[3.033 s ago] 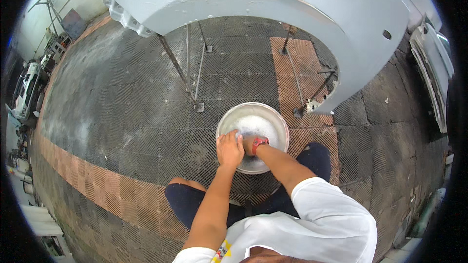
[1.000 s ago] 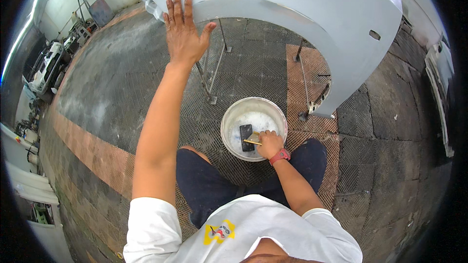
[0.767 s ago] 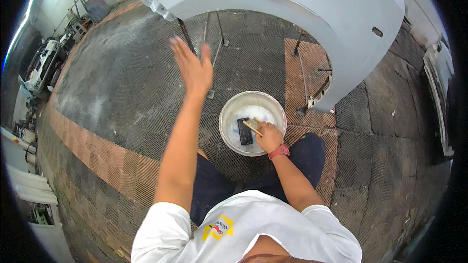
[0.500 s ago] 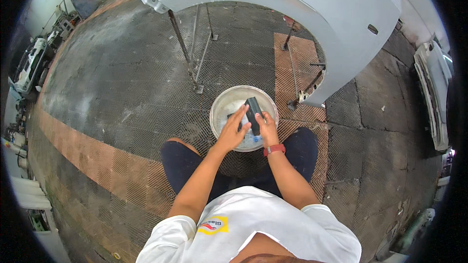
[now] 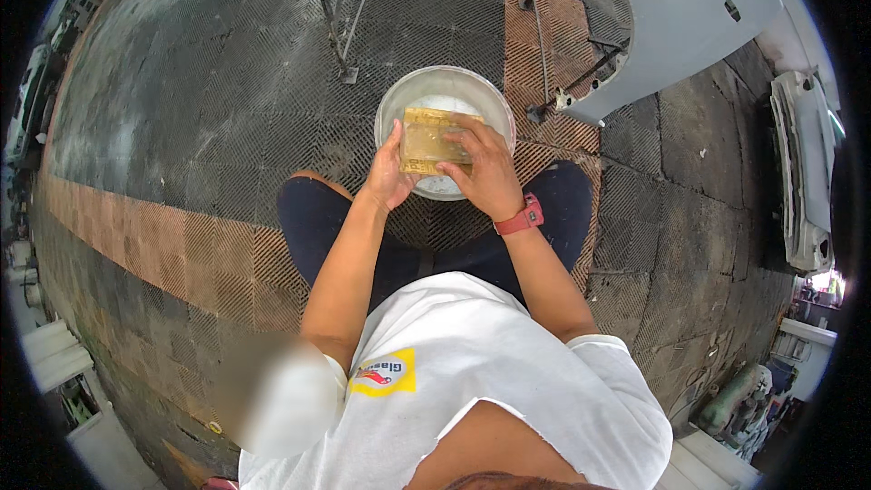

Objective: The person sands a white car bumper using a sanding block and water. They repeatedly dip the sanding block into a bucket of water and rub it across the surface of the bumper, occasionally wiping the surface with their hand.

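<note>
Left hand (image 5: pixel 390 178) pinches yellow sheet (image 5: pixel 426 138) at its left edge; right hand (image 5: pixel 491 174) over right side, grip unclear; bucket (image 5: pixel 443 82) beneath.

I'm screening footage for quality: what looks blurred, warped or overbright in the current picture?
Head view: a smeared patch blurs the left sleeve; head view: floor tile lines curve near the black rim; head view: a small bright spot glares at the right edge, while the yellow sheet looks fairly sharp.
</note>
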Motion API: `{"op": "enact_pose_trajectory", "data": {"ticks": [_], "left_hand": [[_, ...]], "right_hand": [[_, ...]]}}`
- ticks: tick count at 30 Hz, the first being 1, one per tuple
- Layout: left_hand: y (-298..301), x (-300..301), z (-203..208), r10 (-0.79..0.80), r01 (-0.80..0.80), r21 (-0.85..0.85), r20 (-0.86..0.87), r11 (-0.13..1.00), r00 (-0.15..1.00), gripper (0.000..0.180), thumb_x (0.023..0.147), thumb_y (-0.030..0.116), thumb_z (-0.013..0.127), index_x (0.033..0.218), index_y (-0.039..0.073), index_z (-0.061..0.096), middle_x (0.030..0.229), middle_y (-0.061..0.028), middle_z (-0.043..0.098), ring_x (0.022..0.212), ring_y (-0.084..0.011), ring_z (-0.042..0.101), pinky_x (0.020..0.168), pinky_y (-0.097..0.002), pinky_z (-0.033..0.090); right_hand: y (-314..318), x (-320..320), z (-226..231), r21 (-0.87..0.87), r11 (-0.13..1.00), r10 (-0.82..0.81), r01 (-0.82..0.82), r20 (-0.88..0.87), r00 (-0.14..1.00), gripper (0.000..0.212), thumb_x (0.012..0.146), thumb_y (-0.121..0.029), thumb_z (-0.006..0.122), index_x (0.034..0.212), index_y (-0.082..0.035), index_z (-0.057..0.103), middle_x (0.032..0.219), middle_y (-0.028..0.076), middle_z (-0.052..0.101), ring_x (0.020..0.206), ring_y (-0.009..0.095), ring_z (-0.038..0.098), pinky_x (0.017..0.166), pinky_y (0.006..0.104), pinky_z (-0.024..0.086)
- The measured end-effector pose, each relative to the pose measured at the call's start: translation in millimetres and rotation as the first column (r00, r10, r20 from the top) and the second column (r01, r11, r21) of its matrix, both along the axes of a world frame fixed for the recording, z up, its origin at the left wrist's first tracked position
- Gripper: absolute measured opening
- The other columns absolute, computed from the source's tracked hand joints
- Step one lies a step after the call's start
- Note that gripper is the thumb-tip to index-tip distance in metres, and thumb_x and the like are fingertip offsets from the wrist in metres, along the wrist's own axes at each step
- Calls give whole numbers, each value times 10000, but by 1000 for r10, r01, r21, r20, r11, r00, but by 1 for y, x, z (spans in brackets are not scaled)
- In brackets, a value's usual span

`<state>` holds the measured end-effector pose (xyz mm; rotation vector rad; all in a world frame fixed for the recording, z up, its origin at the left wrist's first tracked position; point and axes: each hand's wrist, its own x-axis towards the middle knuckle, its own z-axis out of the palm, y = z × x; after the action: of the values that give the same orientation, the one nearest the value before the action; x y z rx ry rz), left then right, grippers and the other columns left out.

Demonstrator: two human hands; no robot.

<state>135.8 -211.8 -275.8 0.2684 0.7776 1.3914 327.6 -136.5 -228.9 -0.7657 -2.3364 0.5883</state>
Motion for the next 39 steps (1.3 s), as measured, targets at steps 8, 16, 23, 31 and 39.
{"op": "enact_pose_trajectory", "data": {"ticks": [8, 16, 23, 31, 39], "left_hand": [[2, -13, 11, -68, 66, -48, -40, 997, 997, 740, 1172, 615, 333, 1628, 45, 452, 1583, -155, 566, 1462, -314, 541, 1219, -538, 426], [8, -8, 24, -115, 116, 1, -140, 993, 983, 812, 1153, 676, 312, 1659, 50, 419, 1645, -153, 510, 1507, -316, 498, 1261, -499, 380], [13, 45, 17, 83, 189, 233, -810, 954, 581, 864, 1136, 722, 186, 1752, 122, 270, 1811, -259, 177, 1678, -407, 173, 1351, -510, 150], [8, 67, 38, 254, 137, 268, -960, 954, 115, 666, 1127, 424, 506, 1722, 162, 364, 1818, -294, 83, 1682, -492, 87, 1334, -647, 68], [-5, 28, 64, 318, 340, 294, -948, 893, -14, 470, 1039, 246, 660, 1489, 113, 637, 1778, -220, 330, 1658, -458, 246, 1329, -614, 173]], "right_hand": [[-5, 1, -2, -16, 999, 52, -51, 48, 998, 424, 887, -259, 851, 1261, -96, 738, 1371, 97, 703, 1272, 363, 614, 1113, 489, 493], [-12, 5, -12, -198, 972, -136, 125, -42, 990, 452, 937, -194, 832, 1344, -69, 680, 1358, 142, 683, 1287, 326, 626, 1097, 439, 518], [-12, -12, -37, -813, 577, -438, -72, -383, 814, 391, 1126, -144, 592, 1502, -63, 519, 1404, 127, 650, 1259, 228, 655, 1060, 364, 543], [-14, -8, -34, -815, 256, -598, -520, -556, 578, 509, 1149, -101, 492, 1652, -66, 421, 1534, 132, 606, 1319, 245, 649, 1136, 392, 533], [-5, 4, -27, -810, 256, -592, -527, -563, 577, 357, 1168, -244, 552, 1460, -50, 617, 1334, 45, 704, 1207, 164, 674, 1039, 340, 555]]}}
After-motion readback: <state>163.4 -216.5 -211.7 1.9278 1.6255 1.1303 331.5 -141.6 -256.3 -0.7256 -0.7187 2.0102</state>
